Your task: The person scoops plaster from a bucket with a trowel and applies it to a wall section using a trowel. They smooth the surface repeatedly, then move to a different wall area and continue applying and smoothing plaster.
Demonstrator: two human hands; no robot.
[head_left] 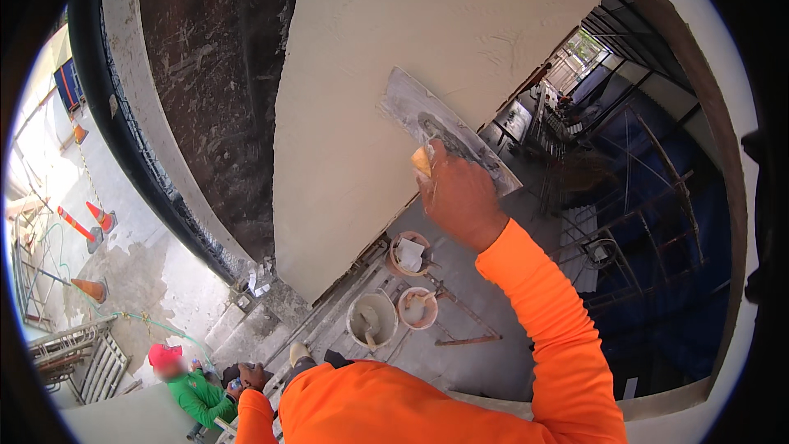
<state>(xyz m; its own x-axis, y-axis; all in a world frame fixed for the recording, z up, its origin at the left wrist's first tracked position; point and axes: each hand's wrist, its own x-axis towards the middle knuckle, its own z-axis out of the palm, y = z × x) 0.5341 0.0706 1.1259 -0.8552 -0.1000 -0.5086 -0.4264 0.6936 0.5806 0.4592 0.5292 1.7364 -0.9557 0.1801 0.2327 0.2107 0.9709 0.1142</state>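
My right hand [463, 201] is closed round the wooden handle of a plastering trowel [415, 111]. The trowel's long metal blade, smeared with plaster, lies against the cream plastered wall [345, 140] near its right edge. Low at the left, my left hand [253, 376] appears curled beside my body. Its fingers show poorly, and what they hold cannot be made out. Below the wall stand a bucket [358, 337] of pale plaster with a tool in it, a pink pail [409, 311] with plaster and a tool, and another pail [399, 267] with a white piece inside.
A person in a green top and red cap [193, 390] sits at the lower left. Beyond are orange cones [89, 289] and stacked metal frames [82, 358]. A dark brown panel [218, 74] borders the plaster. On the right, an opening shows scaffold bars [657, 156] and blue sheeting.
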